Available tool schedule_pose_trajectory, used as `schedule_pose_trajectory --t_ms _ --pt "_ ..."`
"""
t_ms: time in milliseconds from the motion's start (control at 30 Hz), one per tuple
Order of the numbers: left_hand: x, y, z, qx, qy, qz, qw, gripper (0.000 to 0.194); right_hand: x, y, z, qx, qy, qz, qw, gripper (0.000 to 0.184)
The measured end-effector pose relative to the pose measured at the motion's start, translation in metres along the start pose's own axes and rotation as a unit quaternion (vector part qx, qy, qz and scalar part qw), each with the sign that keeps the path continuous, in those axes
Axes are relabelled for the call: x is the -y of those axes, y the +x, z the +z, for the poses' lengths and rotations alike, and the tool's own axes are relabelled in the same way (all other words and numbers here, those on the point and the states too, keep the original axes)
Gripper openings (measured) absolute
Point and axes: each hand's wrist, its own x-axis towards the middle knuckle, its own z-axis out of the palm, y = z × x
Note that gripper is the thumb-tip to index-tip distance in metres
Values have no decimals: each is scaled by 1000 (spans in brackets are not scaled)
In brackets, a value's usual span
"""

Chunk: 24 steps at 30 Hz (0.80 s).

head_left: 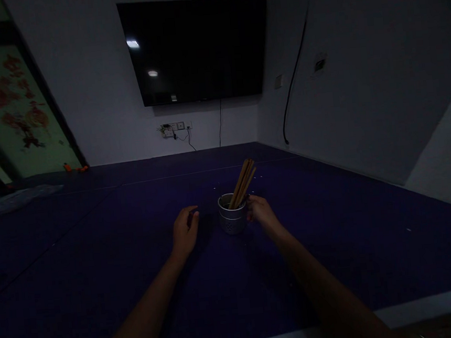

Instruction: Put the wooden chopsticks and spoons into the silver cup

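Observation:
A round metal chopstick holder (233,223) with small holes in its wall stands upright on the purple surface. Several wooden chopsticks (243,182) lean to the right inside it. At the holder's right side is my right hand (261,211), its fingers curled at the rim and closed on it, though the dim light blurs the exact contact. My left hand (185,229) rests a short way left of the holder, apart from it. Its fingers are bent loosely, with a gap between thumb and forefinger and nothing held.
A large dark television (199,50) hangs on the far wall above sockets (174,128) and cables. Clear plastic sheeting (19,200) lies at the left, near a small orange object (76,167). Small white bits dot the purple surface (100,274). Another wall borders the right.

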Motion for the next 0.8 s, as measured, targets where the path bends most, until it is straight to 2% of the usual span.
schedule_pose_trajectory --t_ms 33,133,233,300,433,633,733,800 --pt "4 -2 -1 -16 -16 -26 999 27 1 2 -4 48 4 13 999 26" --pt "13 -4 0 -61 -61 -96 992 24 1 4 -14 127 32 5 991 26" --pt "18 -3 1 -77 -88 -135 984 23 -1 2 -20 210 66 11 975 47" --pt "22 -2 1 -77 -103 -150 980 24 -2 -1 -21 226 73 8 971 60" --pt "28 -2 2 -78 -119 -156 977 26 -7 -6 -12 222 72 -22 972 79" --pt "28 -1 2 -77 -131 -169 974 25 -14 -9 9 197 82 -68 975 73" --pt "27 -1 2 -77 -135 -182 971 25 -14 -6 10 146 69 -77 984 69" --pt "27 -1 1 -78 -135 -188 970 26 -12 -2 5 82 44 -88 992 71"
